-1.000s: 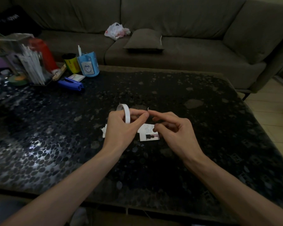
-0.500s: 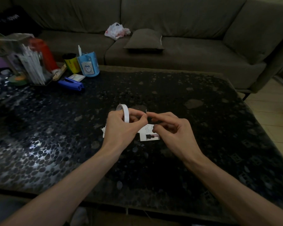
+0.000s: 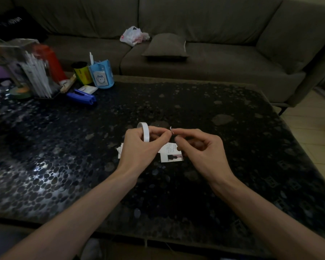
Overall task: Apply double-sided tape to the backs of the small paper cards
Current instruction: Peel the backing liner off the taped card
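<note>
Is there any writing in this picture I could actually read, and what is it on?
None can be read for certain.
Dark cloth at far left: white letters, too blurred.
Yellow can: red label, blurred.
Blue pen holder: cartoon sticker, no legible words.
Paper card: rows of print, too small.

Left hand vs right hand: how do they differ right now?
Left hand grips the tape roll; right hand pinches only a small tape end. Left hand overlaps the card pile; right hand overlaps the printed card. Shared: both curled, fingertips close together over the table.
</note>
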`<action>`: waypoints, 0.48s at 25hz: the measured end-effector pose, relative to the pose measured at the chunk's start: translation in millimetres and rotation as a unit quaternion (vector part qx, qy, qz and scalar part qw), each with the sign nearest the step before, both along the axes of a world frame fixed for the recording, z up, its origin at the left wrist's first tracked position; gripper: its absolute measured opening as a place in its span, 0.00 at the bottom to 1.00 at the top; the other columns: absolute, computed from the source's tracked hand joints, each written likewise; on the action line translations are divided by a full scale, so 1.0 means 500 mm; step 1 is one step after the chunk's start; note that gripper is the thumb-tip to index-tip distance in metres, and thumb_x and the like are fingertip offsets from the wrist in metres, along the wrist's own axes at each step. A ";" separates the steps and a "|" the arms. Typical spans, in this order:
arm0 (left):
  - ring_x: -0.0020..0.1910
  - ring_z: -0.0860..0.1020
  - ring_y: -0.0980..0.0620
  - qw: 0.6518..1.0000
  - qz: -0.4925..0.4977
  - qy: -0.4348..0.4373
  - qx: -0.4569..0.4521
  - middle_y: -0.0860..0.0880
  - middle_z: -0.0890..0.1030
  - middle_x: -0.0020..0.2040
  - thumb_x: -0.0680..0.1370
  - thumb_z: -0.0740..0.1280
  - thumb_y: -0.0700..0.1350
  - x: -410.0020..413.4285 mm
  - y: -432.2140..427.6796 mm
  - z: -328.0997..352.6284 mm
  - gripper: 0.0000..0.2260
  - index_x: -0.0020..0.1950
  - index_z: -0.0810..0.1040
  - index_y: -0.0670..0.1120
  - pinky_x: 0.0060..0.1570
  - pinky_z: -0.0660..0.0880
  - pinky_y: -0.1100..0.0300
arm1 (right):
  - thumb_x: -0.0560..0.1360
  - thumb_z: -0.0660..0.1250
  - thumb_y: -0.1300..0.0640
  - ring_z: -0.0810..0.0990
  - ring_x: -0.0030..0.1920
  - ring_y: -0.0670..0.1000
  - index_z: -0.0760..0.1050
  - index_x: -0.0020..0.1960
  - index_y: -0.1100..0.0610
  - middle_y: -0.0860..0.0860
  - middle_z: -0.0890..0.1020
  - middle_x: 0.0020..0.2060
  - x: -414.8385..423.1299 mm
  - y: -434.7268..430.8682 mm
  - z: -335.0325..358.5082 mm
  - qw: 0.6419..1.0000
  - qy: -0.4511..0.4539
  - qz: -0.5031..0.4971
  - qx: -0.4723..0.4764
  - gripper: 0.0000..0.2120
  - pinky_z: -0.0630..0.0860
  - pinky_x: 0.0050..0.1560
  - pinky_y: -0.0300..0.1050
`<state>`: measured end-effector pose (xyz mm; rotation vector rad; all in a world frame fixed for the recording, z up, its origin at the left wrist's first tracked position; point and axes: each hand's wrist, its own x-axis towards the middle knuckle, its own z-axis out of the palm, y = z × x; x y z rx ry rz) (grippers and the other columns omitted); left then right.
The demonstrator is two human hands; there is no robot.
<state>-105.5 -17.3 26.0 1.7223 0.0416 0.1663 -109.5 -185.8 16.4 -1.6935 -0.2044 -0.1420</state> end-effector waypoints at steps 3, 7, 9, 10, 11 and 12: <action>0.43 0.85 0.61 1.000 0.003 0.009 0.000 0.55 0.87 0.42 0.78 0.75 0.46 0.002 0.001 0.004 0.02 0.49 0.88 0.49 0.39 0.76 0.72 | 0.78 0.75 0.57 0.86 0.48 0.42 0.87 0.52 0.46 0.42 0.87 0.47 0.000 -0.002 0.000 0.999 -0.012 -0.025 -0.017 0.07 0.80 0.49 0.32; 0.32 0.79 0.65 0.999 0.012 0.029 -0.015 0.61 0.81 0.30 0.80 0.72 0.48 0.005 -0.001 0.006 0.07 0.47 0.88 0.48 0.35 0.71 0.69 | 0.79 0.72 0.57 0.86 0.46 0.41 0.85 0.49 0.45 0.39 0.86 0.45 0.004 0.000 -0.003 0.999 0.015 -0.040 -0.031 0.08 0.78 0.46 0.28; 0.30 0.77 0.66 0.999 0.013 0.030 -0.021 0.62 0.78 0.28 0.81 0.71 0.48 0.005 -0.003 0.006 0.08 0.46 0.88 0.48 0.37 0.68 0.66 | 0.79 0.73 0.59 0.86 0.46 0.41 0.85 0.48 0.46 0.39 0.86 0.45 0.004 0.000 -0.005 0.998 0.015 -0.043 -0.036 0.08 0.78 0.46 0.28; 0.30 0.77 0.66 0.999 0.011 0.030 -0.020 0.62 0.78 0.28 0.81 0.70 0.47 0.004 -0.004 0.007 0.08 0.46 0.88 0.48 0.38 0.68 0.66 | 0.78 0.73 0.60 0.86 0.47 0.41 0.85 0.47 0.46 0.39 0.86 0.45 0.003 -0.001 -0.006 0.998 0.015 -0.047 -0.036 0.08 0.78 0.47 0.28; 0.30 0.77 0.66 0.999 0.007 0.027 -0.019 0.62 0.79 0.28 0.81 0.70 0.47 0.004 -0.003 0.008 0.08 0.46 0.88 0.48 0.38 0.68 0.66 | 0.77 0.74 0.61 0.86 0.47 0.42 0.85 0.47 0.47 0.40 0.86 0.46 0.002 -0.002 -0.006 0.998 0.015 -0.051 -0.033 0.09 0.79 0.47 0.29; 0.31 0.77 0.66 1.000 0.003 0.023 -0.016 0.62 0.79 0.28 0.81 0.70 0.47 0.003 -0.003 0.008 0.08 0.46 0.88 0.48 0.38 0.68 0.66 | 0.77 0.74 0.62 0.86 0.47 0.42 0.85 0.47 0.47 0.40 0.86 0.46 0.002 -0.002 -0.005 0.998 0.013 -0.054 -0.027 0.10 0.79 0.47 0.29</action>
